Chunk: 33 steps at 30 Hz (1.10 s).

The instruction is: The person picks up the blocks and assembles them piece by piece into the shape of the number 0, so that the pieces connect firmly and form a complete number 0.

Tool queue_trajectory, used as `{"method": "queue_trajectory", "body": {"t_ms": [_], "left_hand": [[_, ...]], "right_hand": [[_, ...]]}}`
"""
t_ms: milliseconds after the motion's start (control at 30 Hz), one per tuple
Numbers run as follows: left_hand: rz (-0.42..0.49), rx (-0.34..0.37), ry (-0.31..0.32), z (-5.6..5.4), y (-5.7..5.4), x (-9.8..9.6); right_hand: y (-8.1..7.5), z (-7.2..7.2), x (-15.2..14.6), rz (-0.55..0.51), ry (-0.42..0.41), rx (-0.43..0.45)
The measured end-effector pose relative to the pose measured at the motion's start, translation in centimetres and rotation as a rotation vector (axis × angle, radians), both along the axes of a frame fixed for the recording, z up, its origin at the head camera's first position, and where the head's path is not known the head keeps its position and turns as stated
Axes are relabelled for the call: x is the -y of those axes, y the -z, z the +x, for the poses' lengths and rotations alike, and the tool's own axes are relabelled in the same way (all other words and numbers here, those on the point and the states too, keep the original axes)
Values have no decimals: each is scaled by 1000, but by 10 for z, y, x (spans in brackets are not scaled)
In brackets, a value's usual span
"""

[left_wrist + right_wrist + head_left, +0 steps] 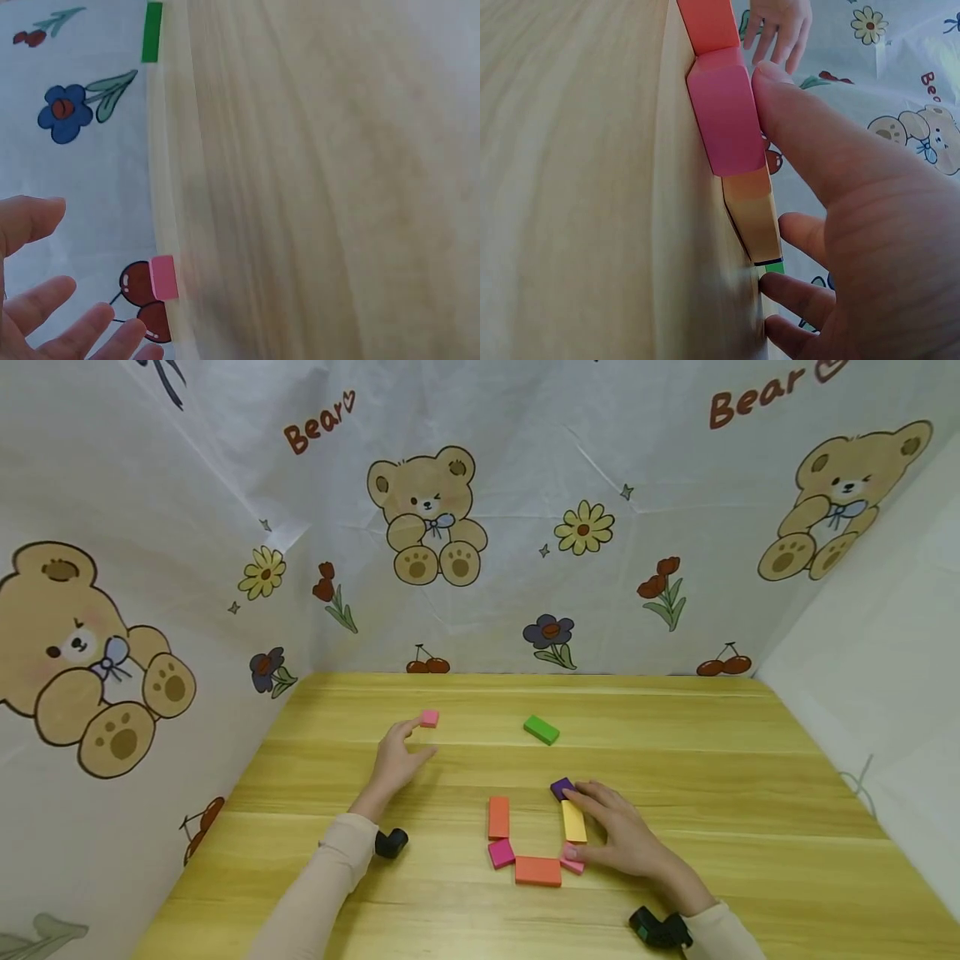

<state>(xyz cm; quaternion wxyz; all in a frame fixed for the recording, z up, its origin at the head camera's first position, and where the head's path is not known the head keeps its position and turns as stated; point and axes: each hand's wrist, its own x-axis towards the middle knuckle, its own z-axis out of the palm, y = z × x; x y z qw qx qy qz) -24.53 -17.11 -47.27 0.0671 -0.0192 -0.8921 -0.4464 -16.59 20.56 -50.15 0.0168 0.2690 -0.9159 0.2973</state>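
Observation:
My left hand (396, 762) hovers at the far left, fingers spread, beside a small pink block (429, 718). In the left wrist view a gap separates those fingers from the pink block (163, 278). My right hand (626, 833) lies over the right side of a U-shaped row of blocks. Its thumb rests on a pink block (727, 112), and a fingertip touches the purple block (560, 788). Between these two is a yellow block (574, 822). An orange block (537, 871), a magenta block (501, 853) and a second orange block (498, 818) form the other sides.
A green block (542, 729) lies alone toward the back of the wooden table (675, 727). A bear-print cloth (495, 518) hangs behind and to the left. Black wrist devices (660, 929) sit at both sleeves.

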Motion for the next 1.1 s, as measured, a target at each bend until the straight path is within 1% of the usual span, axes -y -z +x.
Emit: {"method": "queue_trajectory", "body": {"t_ms": [133,233,367,500,600,733,833,900,967,1033,1100], "left_hand": [[2,45,-12,-17,3,7],[-10,79,-19,-27,6,11],[-39,101,-25,-38,9,13],[-83,98,-26,-46,11,12],[-124,101,-27,-50,12,11],[-170,135,-31,-54,12,10],[-243,155,-24,-56,12,9],[-296,154,-15,-57,12,9],[-330,148,-10,-58,12,8],[-338,138,-14,-58,11,6],[-328,122,-22,-59,12,5]], "right_hand": [[0,0,1,0,-5,3],[1,1,1,5,-6,3],[1,1,1,4,-7,1],[1,1,1,8,-3,0],[2,0,0,13,1,0],[1,1,-1,10,2,5],[1,1,-1,6,4,6],[0,1,-1,5,5,7],[0,2,-1,3,8,12],[-1,2,-1,3,11,16],[-1,2,-1,2,13,18]]}}
